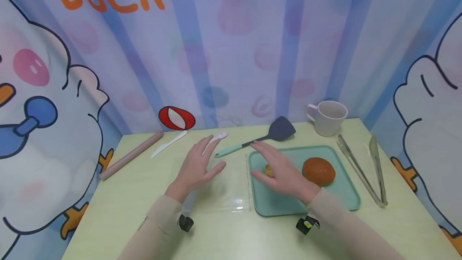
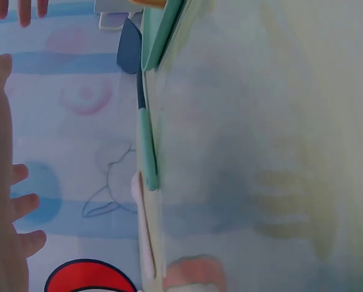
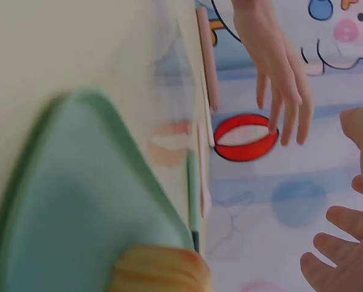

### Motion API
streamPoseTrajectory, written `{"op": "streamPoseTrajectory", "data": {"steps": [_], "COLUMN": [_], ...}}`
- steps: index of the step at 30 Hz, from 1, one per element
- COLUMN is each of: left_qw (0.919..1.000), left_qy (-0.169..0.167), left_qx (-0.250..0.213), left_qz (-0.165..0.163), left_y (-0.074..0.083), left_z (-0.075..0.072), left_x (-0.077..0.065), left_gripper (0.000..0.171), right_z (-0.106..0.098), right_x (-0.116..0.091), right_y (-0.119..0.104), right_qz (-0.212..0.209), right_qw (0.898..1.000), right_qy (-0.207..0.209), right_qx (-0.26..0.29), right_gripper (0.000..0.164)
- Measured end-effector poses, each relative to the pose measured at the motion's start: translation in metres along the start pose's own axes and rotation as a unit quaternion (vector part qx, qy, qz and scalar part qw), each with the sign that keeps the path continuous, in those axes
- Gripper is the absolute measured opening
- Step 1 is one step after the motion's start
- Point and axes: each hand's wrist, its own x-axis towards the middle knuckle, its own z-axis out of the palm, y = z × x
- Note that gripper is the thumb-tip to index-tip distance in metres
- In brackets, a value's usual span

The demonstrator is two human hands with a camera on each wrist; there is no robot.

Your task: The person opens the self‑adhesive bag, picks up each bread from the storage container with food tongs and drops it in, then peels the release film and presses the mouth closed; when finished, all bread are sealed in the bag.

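Hands both open, holding nothing: your left hand (image 1: 197, 166) hovers near the spatula (image 1: 257, 139); right hand (image 1: 280, 170) over tray (image 1: 348, 196), bun (image 1: 318, 171) just beside—grip gently.

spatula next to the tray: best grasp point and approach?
Take the spatula by its teal handle, likely from above. It lies flat on the table, handle end towards the left hand with bare table around it. The dark blade sits near the tray corner, so there's less room there.
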Motion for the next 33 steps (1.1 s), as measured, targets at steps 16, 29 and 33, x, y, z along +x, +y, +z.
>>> {"op": "streamPoseTrajectory", "data": {"steps": [16, 29, 33], "left_qw": [0.9829, 0.9736, 0.9705], "left_qy": [-0.133, -0.2, -0.217], "left_qx": [-0.105, -0.085, -0.076], "left_qz": [-0.072, -0.069, -0.073], "left_y": [0.006, -0.004, -0.006], "left_z": [0.02, 0.026, 0.026], "left_x": [-0.026, -0.04, -0.043], "left_gripper": [0.048, 0.042, 0.041], "right_z": [0.061, 0.08, 0.084], "right_x": [-0.003, -0.004, -0.004], "right_y": [0.005, 0.015, 0.015], "right_qz": [0.03, -0.016, -0.021], "right_qw": [0.994, 0.984, 0.981], "right_qy": [-0.107, -0.122, -0.134], "right_qx": [-0.006, -0.125, -0.14], "right_gripper": [0.049, 0.035, 0.032]}}
